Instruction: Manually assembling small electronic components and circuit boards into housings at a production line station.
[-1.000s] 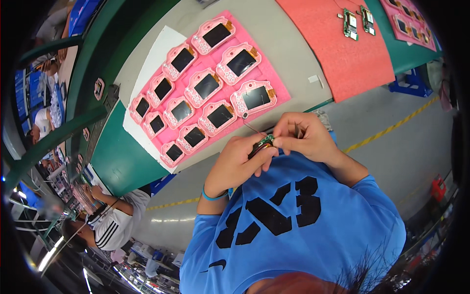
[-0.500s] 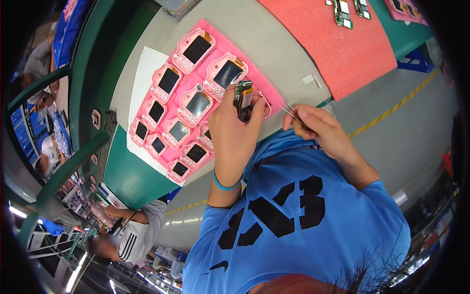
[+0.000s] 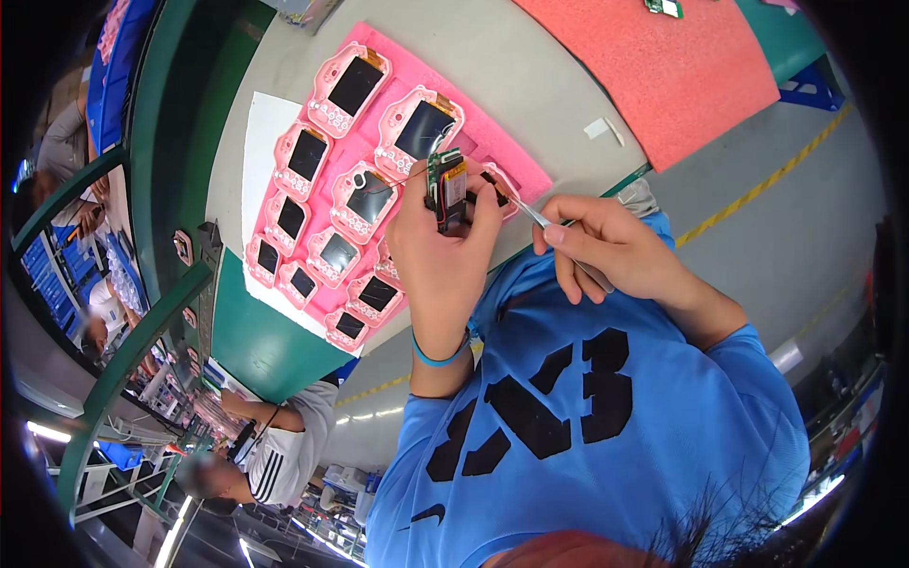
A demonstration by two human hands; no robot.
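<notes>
My left hand (image 3: pixel 440 241) is closed around a small green circuit board (image 3: pixel 442 182) with a silver battery and thin wires on it. A small round part (image 3: pixel 359 178) on a thin lead reaches out from the board over a pink casing. Tweezers (image 3: pixel 530 213) are pinched in my right hand (image 3: pixel 606 241), their tips close to the board's right side; whether they touch it is too small to tell. Beneath and left of my left hand, several pink game-console-shaped casings with dark screens (image 3: pixel 355 87) lie in rows on a pink foam mat (image 3: pixel 417 71).
An orange-red mat (image 3: pixel 663 85) covers the table's right part, with a green board (image 3: pixel 665 8) at its far edge. A white scrap (image 3: pixel 597 128) lies beside it. Green rails (image 3: pixel 142 331) run at left, and a co-worker in a white shirt (image 3: pixel 294 440) sits at lower left.
The tweezers have come up and left, so their tips are now beside the board. My left hand still holds the board. The whole view has shifted slightly.
</notes>
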